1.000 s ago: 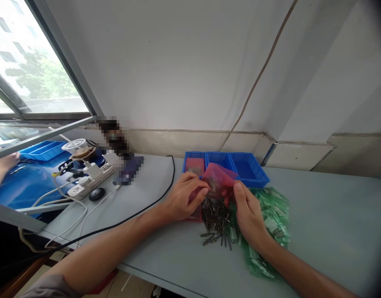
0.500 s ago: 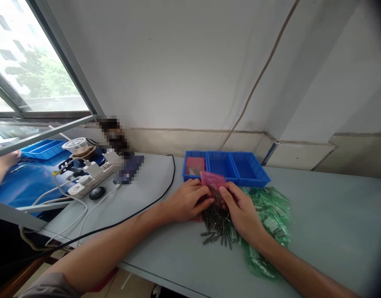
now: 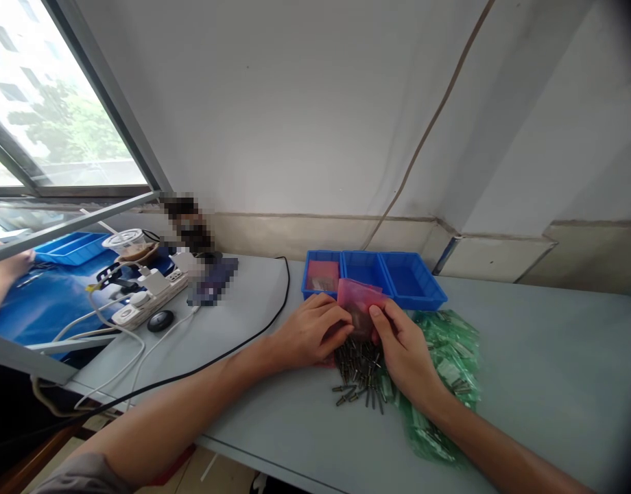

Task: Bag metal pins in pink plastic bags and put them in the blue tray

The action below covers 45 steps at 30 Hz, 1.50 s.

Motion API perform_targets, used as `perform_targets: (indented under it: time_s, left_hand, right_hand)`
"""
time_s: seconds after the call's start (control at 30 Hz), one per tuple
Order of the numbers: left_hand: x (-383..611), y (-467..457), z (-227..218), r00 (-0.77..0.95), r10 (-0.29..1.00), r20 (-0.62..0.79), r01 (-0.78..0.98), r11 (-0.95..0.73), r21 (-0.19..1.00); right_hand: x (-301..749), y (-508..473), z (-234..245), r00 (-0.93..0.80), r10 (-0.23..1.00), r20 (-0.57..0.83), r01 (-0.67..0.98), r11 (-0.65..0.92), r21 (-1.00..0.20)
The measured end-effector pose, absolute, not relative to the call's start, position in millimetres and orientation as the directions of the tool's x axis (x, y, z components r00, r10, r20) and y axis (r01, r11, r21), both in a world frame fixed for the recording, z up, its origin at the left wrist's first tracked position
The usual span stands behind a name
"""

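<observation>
Since half a second ago the pink bag [image 3: 360, 297] has risen slightly, pinched between the left hand [image 3: 308, 334] and right hand [image 3: 405, 350] above the pile of metal pins [image 3: 359, 374]. Its lower half is hidden behind the fingers. Behind it, the blue tray [image 3: 398, 278] holds reddish packets in its left compartment. Translucent, the bag looks crumpled.

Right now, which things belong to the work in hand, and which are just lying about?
In the work:
- left hand and right hand, both in a grip on the pink bag
- pile of metal pins under the bag
- green bags
- blue trays

Lying about:
- power strip
- black cable
- lidded cup
- a co-worker's hand
</observation>
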<state>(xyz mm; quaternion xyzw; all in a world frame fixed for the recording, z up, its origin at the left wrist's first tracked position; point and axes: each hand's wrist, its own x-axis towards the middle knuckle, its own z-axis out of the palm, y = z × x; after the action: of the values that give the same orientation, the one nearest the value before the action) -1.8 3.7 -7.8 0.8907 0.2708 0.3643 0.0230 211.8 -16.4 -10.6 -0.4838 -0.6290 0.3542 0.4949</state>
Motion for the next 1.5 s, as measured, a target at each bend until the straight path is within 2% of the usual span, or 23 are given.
perform_targets:
  time_s: [0.57, 1.5]
  left_hand:
    - [0.1, 2.8, -5.6, 0.574, 0.42, 0.703, 0.433, -0.884, 0.174]
    - [0.3, 1.9, -5.0, 0.597, 0.433, 0.675, 0.438, -0.881, 0.178]
  right_hand:
    - [210.4, -17.4, -10.6, -0.041, 0.966, 0.257, 0.255, 0.259, -0.932]
    - [209.9, -15.6, -10.2, -0.054, 0.968, 0.245, 0.235, 0.251, -0.939]
